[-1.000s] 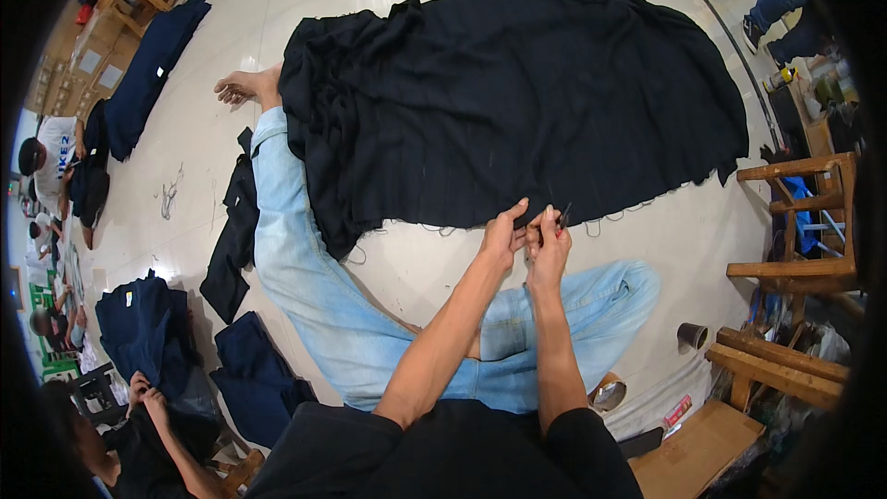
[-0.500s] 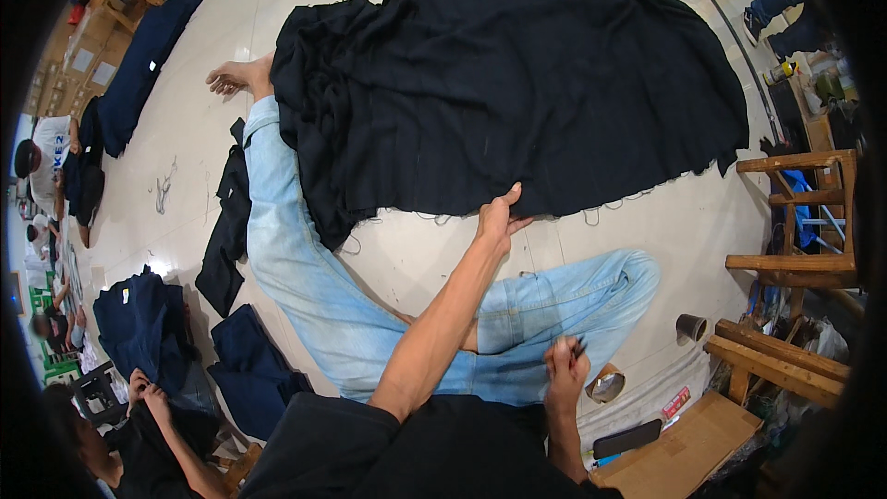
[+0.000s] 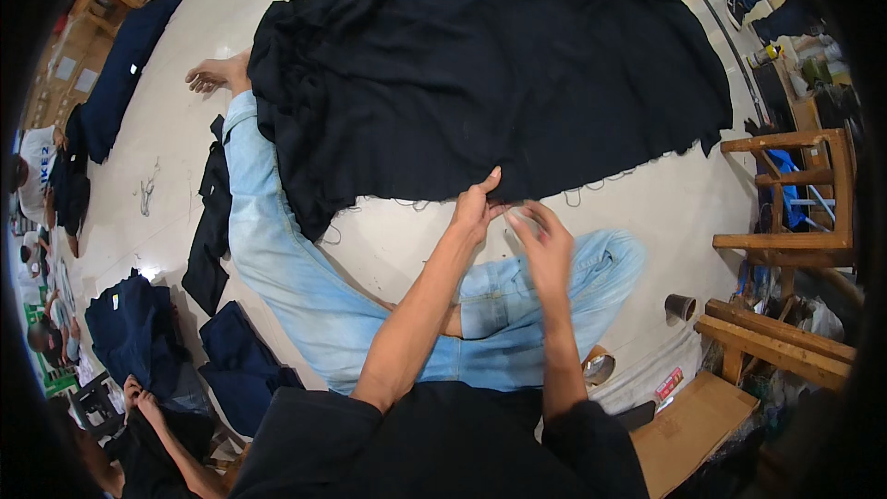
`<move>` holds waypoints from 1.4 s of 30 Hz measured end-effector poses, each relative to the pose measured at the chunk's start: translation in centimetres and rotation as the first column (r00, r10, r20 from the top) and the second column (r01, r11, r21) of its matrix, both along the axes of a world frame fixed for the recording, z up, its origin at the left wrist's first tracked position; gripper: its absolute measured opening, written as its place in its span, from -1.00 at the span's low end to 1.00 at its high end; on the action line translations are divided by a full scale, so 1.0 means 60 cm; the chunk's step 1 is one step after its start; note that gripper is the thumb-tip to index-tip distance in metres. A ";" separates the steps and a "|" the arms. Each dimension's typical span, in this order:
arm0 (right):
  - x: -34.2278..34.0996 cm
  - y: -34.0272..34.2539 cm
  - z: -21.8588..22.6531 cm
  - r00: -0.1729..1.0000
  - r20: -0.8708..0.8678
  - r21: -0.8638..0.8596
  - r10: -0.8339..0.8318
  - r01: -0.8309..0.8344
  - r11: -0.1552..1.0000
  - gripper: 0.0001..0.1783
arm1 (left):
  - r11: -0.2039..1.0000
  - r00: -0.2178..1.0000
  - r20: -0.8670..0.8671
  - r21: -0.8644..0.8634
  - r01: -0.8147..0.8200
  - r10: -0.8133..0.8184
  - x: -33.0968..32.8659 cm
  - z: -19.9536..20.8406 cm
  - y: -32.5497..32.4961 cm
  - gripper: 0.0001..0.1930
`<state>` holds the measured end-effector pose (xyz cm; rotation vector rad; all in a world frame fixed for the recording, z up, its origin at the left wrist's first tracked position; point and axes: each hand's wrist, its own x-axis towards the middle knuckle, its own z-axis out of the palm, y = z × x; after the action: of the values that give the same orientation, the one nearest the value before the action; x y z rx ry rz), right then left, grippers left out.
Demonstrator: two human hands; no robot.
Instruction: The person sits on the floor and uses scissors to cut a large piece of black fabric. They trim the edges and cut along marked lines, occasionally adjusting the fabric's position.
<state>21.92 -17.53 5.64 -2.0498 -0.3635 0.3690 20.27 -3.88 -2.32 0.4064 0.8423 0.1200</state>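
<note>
A large black cloth [image 3: 499, 65] with a frayed near edge lies spread over the floor and partly over my outstretched leg. My left hand [image 3: 476, 203] pinches that near edge, thumb on top and fingers beneath. Close beside its fingertips is my right hand [image 3: 545, 236], slightly blurred, its fingers drawn together. Whatever it may hold is too small to make out. Loose threads hang along the cloth's edge near both hands.
Folded dark blue garments [image 3: 245, 365] lie at my left, near another person's hands [image 3: 134, 393]. At the right stand a wooden stool [image 3: 785, 240], a small dark cup [image 3: 680, 306] and a cardboard sheet [image 3: 693, 434]. A narrow black cloth piece [image 3: 208, 231] lies beside my leg.
My right hand has risen from my lap to the cloth's edge, beside my left hand. The left hand keeps its hold on the cloth. The whole view has shifted slightly.
</note>
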 end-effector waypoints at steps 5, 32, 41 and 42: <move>0.005 0.050 -0.036 0.999 0.049 -0.297 -0.004 0.019 0.955 -0.66 | 0.998 0.996 0.089 -0.057 0.004 0.001 -0.009 -0.012 0.017 -0.73; -0.220 -0.182 0.093 0.753 -0.643 0.315 -0.136 0.423 0.849 -0.73 | 0.997 0.987 -0.146 0.021 -0.072 0.074 0.019 0.003 0.007 -0.48; -0.181 -0.212 0.079 0.940 -0.341 0.040 -0.003 0.017 0.999 -0.78 | 0.983 0.981 -0.111 0.116 -0.144 0.157 0.014 0.015 -0.007 -0.55; -0.149 -0.175 0.065 0.933 -0.357 0.102 -0.052 0.094 0.990 -0.82 | 0.985 0.986 -0.086 0.109 -0.133 0.142 0.012 0.015 -0.008 -0.55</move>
<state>13.00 -28.01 9.54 -1.8308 -0.0854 0.6443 20.98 -4.38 -1.45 0.4532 0.9597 0.2753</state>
